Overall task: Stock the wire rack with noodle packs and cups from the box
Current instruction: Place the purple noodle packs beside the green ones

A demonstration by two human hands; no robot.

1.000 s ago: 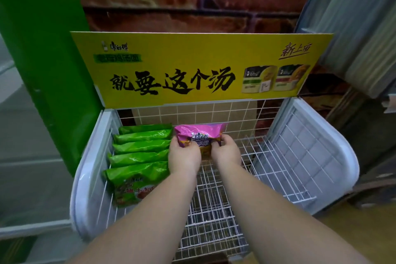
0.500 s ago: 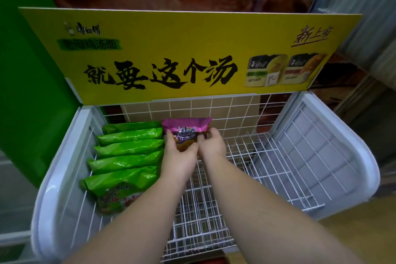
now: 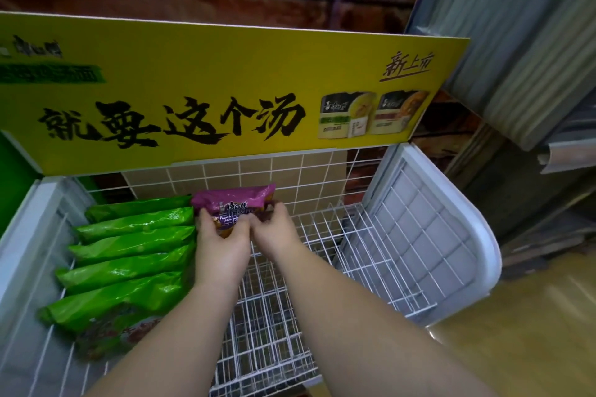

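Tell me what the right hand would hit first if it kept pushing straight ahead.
Probably the rack's wire back panel, just behind the purple noodle pack that the right hand and left hand hold; depth is hard to judge.

On my feed I see two bare forearms, no sleeves reaching into view. The left hand [image 3: 222, 248] and right hand [image 3: 277, 229] wear no gloves; I make out no rings, watch or wristbands on them.

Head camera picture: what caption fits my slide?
Both hands stand a purple noodle pack beside green packs.
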